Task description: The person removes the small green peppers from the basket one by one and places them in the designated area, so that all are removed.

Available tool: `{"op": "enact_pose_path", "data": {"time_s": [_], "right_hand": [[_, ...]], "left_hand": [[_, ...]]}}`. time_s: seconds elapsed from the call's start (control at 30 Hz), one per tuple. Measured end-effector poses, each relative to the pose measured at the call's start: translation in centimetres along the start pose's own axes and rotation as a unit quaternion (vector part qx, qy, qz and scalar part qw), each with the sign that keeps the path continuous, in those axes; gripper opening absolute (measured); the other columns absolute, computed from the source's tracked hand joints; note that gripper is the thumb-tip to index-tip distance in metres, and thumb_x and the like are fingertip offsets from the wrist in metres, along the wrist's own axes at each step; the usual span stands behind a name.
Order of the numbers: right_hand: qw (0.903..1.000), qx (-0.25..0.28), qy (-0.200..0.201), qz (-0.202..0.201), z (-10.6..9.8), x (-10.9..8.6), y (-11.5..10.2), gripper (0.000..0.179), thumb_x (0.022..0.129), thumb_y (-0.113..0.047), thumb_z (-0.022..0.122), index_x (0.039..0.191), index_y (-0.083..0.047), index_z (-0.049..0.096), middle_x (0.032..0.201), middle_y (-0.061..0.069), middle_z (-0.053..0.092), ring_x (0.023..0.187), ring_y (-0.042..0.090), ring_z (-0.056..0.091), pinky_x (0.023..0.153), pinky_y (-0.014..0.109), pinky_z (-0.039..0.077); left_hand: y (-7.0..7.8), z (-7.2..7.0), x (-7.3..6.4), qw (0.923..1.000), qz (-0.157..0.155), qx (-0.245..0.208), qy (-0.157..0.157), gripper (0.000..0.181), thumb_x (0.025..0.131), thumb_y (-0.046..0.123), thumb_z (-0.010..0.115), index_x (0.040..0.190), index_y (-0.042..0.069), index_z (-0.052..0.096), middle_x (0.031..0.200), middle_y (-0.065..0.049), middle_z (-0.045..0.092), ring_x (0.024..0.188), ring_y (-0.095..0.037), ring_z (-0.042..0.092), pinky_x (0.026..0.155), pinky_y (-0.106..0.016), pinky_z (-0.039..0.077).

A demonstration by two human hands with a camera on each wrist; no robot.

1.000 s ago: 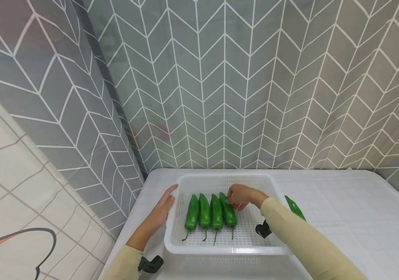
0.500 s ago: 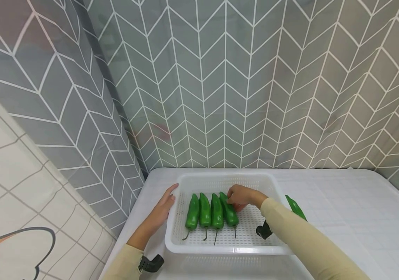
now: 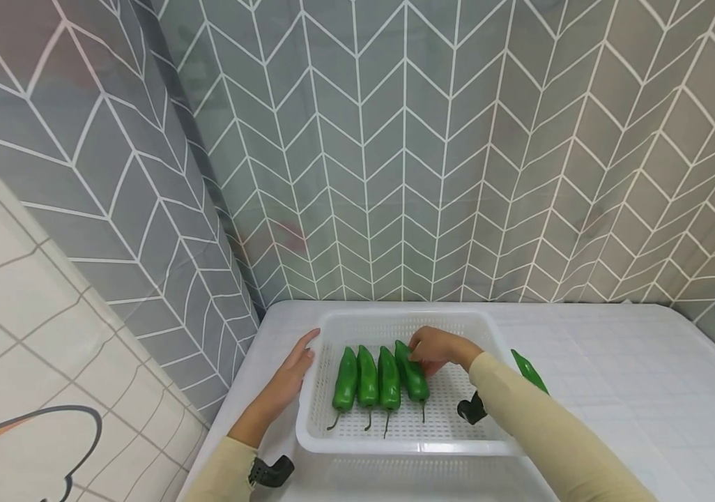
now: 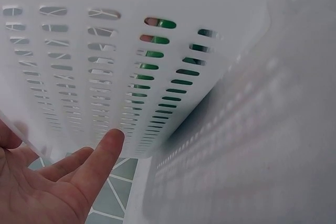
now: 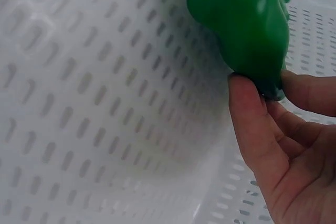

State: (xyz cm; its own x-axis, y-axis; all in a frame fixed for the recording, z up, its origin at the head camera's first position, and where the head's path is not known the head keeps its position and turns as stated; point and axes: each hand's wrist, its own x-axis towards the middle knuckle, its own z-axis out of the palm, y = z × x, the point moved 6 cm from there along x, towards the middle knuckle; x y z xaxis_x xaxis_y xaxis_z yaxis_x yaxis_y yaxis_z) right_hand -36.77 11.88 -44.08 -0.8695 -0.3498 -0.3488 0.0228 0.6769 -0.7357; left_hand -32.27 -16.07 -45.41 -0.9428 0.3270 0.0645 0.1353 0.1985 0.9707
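Note:
A white perforated plastic basket (image 3: pixel 395 447) stands on the table with a row of long green peppers in it. My right hand (image 3: pixel 437 346) pinches the rightmost pepper (image 3: pixel 412 376) near its tapered tip; in the right wrist view thumb and fingertips meet on that green tip (image 5: pixel 252 35). Three other peppers (image 3: pixel 366 380) lie side by side to its left, stems toward me. My left hand (image 3: pixel 288 380) rests along the basket's left side, fingers extended. In the left wrist view the left hand (image 4: pixel 63 182) lies by the slotted outer wall (image 4: pixel 105 72).
Another green pepper (image 3: pixel 528 371) lies outside the basket at its right, partly hidden by my right sleeve (image 3: pixel 546 425). A second white perforated basket (image 3: pixel 433 474) shows at the front, below the first. A white cloth covers the table (image 3: pixel 608 362); a patterned curtain (image 3: pixel 382 174) hangs behind.
The pinched pepper has shifted slightly away from me and to the right, along with my right hand. My left hand and the other peppers stay put.

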Motion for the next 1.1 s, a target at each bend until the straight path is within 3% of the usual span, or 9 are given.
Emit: {"op": "enact_pose_path", "data": {"time_s": [0.3, 0.7, 1.1], "right_hand": [[0.9991, 0.038, -0.008, -0.015, -1.1, -0.4, -0.6, 0.031, 0.097, 0.0, 0.059, 0.124, 0.014, 0.057, 0.101, 0.019, 0.068, 0.086, 0.031, 0.072, 0.073, 0.041, 0.063], [0.9975, 0.056, -0.003, -0.043, -2.7, -1.3, -1.4, 0.035, 0.099, -0.004, 0.06, 0.129, 0.015, 0.055, 0.106, 0.018, 0.067, 0.09, 0.03, 0.072, 0.075, 0.042, 0.062], [0.9961, 0.059, 0.01, -0.065, -4.9, -2.2, -1.6, 0.036, 0.101, -0.008, 0.06, 0.131, 0.013, 0.056, 0.111, 0.02, 0.066, 0.093, 0.029, 0.072, 0.078, 0.041, 0.062]], "left_hand": [[-0.1, 0.0, 0.0, 1.0, -0.002, -0.008, -0.003, 0.052, 0.113, 0.031, 0.027, 0.163, 0.022, 0.018, 0.163, -0.013, 0.03, 0.145, -0.038, 0.036, 0.112, -0.053, 0.038], [0.0, 0.0, -0.1, 0.9999, 0.003, -0.016, -0.002, 0.05, 0.113, 0.028, 0.027, 0.163, 0.021, 0.02, 0.163, -0.012, 0.032, 0.147, -0.034, 0.033, 0.117, -0.055, 0.028], [-0.1, 0.0, 0.0, 0.9999, 0.003, -0.01, -0.004, 0.051, 0.113, 0.029, 0.026, 0.163, 0.02, 0.02, 0.163, -0.014, 0.031, 0.148, -0.035, 0.031, 0.118, -0.055, 0.027]]}}
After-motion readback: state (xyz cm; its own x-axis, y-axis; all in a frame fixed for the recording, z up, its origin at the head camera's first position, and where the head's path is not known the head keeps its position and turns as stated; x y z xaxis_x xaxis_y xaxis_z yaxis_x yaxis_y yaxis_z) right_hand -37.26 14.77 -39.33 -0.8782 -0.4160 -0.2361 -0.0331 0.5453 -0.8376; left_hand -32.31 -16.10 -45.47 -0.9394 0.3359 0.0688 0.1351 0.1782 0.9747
